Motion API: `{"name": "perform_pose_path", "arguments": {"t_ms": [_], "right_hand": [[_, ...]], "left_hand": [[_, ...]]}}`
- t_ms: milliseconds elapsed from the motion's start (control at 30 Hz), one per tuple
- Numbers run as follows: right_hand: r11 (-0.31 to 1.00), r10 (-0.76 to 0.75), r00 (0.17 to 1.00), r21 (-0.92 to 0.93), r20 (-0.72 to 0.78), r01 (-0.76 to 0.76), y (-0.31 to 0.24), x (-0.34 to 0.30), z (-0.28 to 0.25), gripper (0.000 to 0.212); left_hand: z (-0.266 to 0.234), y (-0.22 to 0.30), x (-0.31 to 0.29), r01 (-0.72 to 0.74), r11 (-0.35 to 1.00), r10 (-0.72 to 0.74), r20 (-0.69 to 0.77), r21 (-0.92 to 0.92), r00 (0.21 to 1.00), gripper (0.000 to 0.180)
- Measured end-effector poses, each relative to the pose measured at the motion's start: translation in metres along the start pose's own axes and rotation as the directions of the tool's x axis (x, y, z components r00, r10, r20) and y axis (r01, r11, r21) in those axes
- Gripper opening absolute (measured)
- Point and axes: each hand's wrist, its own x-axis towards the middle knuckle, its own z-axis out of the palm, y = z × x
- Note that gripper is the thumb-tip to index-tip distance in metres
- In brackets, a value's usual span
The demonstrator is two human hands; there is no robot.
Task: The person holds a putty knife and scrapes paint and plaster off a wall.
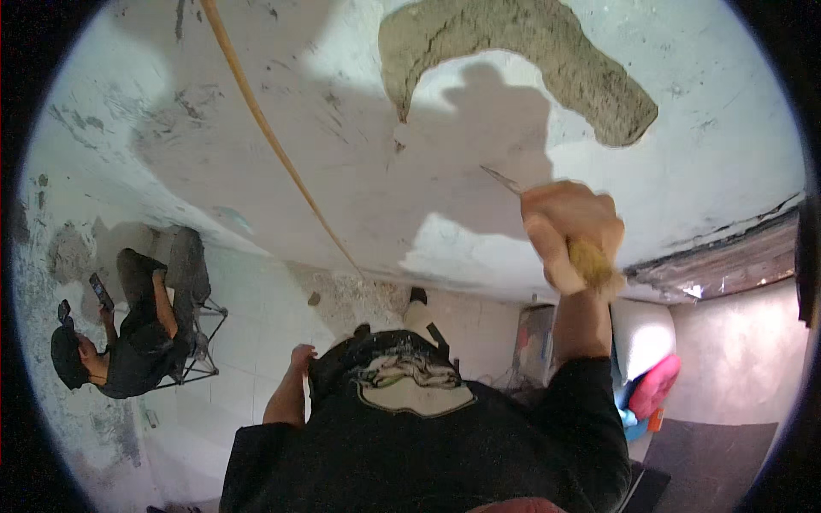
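This place is looking like a room under repair, perhaps in a home, though the kind of building is not showing clearly. A rough grey patch [513,26] is curving across a scuffed white wall [718,145], its crumbly surface contrasting with the pale coating around it. Left of the grey patch, a tan pole [276,141] is slanting along the wall; farther left, a person in dark clothes [141,359] is sitting on a folding seat [201,346]. Below the patch, debris [333,295] is littering a tiled floor [227,308]. Below and right of it, soft-looking white [646,335] and pink bundles [656,383] are sitting together, hinting at living space.
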Motion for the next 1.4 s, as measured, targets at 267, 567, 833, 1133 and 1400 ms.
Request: {"name": "perform_pose_path", "arguments": {"t_ms": [267, 567, 833, 1133, 1400], "right_hand": [[0.999, 0.034, 0.995, -0.005, -0.095, -0.035, -0.018, -0.006, -0.006, 0.024], [0.993, 0.013, 0.998, 0.118, -0.068, -0.005, -0.004, -0.012, -0.004, 0.031], [0.994, 0.085, 0.991, 0.079, -0.106, -0.077, -0.012, -0.024, -0.013, 0.023], [0.972, -0.09, 0.988, 0.206, -0.126, 0.115, 0.008, -0.025, -0.012, 0.032], [0.996, 0.011, 1.0, -0.087, 0.012, -0.01, 0.007, -0.018, 0.005, 0.017]], "left_hand": [[-0.012, -0.02, -0.019, -0.096, 0.976, 0.092, 0.032, 0.193, 0.995, 0.015], [-0.017, -0.016, -0.015, 0.374, 0.899, -0.366, -0.081, 0.228, 0.927, 0.032], [-0.013, 0.007, -0.005, 0.127, 0.991, -0.129, 0.083, 0.032, 0.988, 0.022], [-0.006, 0.061, 0.01, 0.378, 0.926, -0.374, 0.107, -0.021, 0.921, 0.034], [0.003, 0.079, -0.001, 0.612, 0.697, -0.673, -0.045, -0.373, 0.739, 0.025]]}}
